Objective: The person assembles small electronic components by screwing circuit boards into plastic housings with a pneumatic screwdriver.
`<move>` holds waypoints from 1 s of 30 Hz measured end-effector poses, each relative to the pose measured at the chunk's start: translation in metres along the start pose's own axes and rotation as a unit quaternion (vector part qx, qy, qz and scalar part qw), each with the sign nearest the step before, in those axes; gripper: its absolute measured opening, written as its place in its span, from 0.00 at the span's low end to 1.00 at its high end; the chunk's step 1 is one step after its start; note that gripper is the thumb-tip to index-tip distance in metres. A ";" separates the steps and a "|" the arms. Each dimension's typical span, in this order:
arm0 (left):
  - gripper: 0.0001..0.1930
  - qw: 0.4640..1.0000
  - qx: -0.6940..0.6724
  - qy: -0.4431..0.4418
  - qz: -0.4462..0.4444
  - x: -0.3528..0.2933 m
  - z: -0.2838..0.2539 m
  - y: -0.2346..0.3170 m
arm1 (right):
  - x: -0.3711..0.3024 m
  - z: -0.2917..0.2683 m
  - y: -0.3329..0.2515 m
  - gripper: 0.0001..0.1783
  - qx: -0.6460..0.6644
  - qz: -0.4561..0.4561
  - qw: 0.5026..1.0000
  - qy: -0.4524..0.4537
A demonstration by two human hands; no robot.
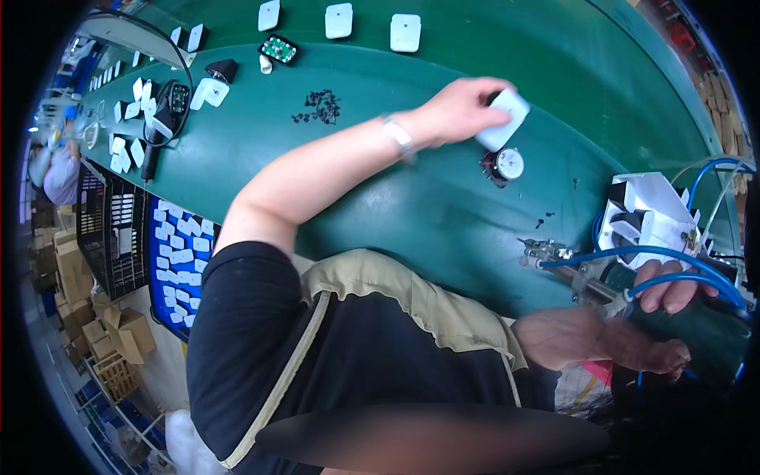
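My left hand [467, 109] reaches across to the right over the green work surface. Its fingers and thumb are closed on a white plastic casing [504, 121] with rounded corners, tilted above the table and slightly blurred. Right under that casing stands a small round part [504, 164] with a silver top and dark body. At the lower right my right hand [666, 356] lies in shadow beside a metal clamp fixture [582, 277] with blue hoses; its grip is not clear. Several fingers [669, 291] show by the hoses, and I cannot tell whose they are.
A pile of small black parts [318, 107] lies mid-table. Along the back stand white casings [405, 33] and an open one with a green circuit board [279, 49]. A white box [645, 218] stands at right; a blue tray [162, 305] of white pieces and a black crate [115, 229] at left.
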State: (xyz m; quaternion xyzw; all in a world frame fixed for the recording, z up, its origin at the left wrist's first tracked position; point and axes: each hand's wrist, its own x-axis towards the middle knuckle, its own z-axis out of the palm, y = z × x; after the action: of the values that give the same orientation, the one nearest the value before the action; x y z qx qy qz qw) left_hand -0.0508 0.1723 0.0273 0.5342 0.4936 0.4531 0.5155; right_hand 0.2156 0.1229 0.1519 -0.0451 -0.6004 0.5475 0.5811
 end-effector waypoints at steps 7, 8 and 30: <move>0.14 0.964 -0.183 0.004 -0.191 -0.130 0.021 -0.036 | 0.007 0.032 0.009 0.42 0.042 0.011 0.999 0.019; 0.15 0.964 -0.200 0.017 -0.173 -0.141 0.025 -0.043 | 0.010 0.034 0.013 0.42 0.053 0.015 0.998 0.011; 0.18 0.959 -0.170 -0.072 -0.215 -0.140 0.035 -0.018 | 0.007 0.065 0.035 0.37 0.126 -0.031 0.991 0.010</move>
State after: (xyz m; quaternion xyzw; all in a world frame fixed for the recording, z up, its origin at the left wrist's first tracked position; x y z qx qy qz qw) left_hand -0.0310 0.0290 0.0110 0.3511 0.4742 0.3688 0.7182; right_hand 0.1444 0.1022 0.1501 0.0419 -0.5218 0.6004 0.6046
